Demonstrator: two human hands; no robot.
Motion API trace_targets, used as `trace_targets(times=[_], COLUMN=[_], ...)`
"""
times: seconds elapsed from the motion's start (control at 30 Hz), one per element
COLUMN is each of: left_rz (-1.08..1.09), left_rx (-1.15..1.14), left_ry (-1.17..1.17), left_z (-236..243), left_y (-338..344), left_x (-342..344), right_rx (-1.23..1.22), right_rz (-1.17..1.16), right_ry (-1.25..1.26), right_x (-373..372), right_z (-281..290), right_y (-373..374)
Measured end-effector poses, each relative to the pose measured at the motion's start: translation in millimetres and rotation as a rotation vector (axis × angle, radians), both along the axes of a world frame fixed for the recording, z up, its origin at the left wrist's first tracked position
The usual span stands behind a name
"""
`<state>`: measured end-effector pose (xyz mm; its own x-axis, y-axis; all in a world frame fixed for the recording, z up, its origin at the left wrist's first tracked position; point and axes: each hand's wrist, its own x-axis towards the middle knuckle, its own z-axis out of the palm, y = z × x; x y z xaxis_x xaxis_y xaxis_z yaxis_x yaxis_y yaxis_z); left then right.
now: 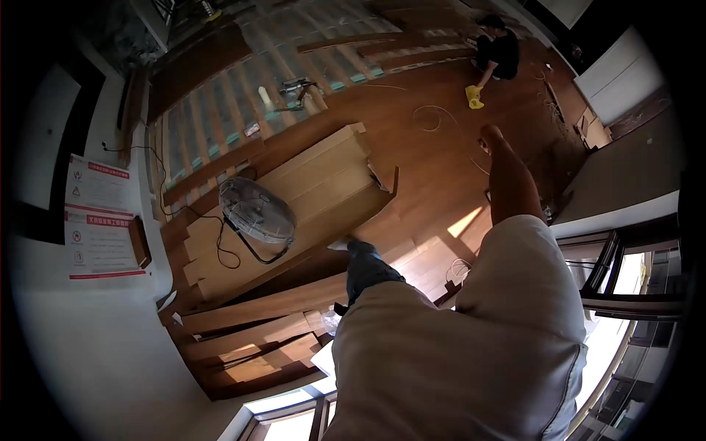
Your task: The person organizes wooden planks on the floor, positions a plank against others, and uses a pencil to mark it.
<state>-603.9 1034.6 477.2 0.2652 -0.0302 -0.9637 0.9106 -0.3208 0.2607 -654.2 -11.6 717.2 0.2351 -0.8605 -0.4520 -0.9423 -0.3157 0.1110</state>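
My right arm reaches forward, bare below a beige sleeve. At its end, my right hand (493, 137) is held over the brown wood floor (412, 176), its fingers curled in. What it holds, if anything, I cannot make out. A thin pale cord (434, 117) lies on the floor beyond it. My left hand is not in view. On the left, a dark trouser leg (370, 270) shows below my beige shirt. Beyond it, a grey floor fan (257, 211) stands on flattened cardboard (309, 173), its black cable trailing.
Loose floorboards (250, 312) lie at left. Wooden battens (213, 114) with gaps stretch across the far floor, with tools (298, 90) among them. At far right a person in black (500, 51) crouches, one hand at a yellow cloth-like thing (474, 97). Windows (625, 283) are at right.
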Motion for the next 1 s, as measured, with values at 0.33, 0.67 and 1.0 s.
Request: trace_targets(times=[0.33, 0.67, 1.0], left_rz=[0.247, -0.223, 0.584], left_rx=[0.094, 0.055, -0.012], left_ry=[-0.371, -0.678, -0.128], left_z=[92.6, 100.9, -13.9], left_y=[-26.8, -123.2, -73.9], left_x=[148.5, 179.1, -27.1], right_rx=[0.690, 0.646, 0.603], right_rz=[0.006, 0.390, -0.126], right_ry=[-0.214, -0.464, -0.424], right_x=[4.5, -93.7, 122.3], right_z=[-226.3, -323.1, -77.0], right_y=[357.4, 325.9, 328.0])
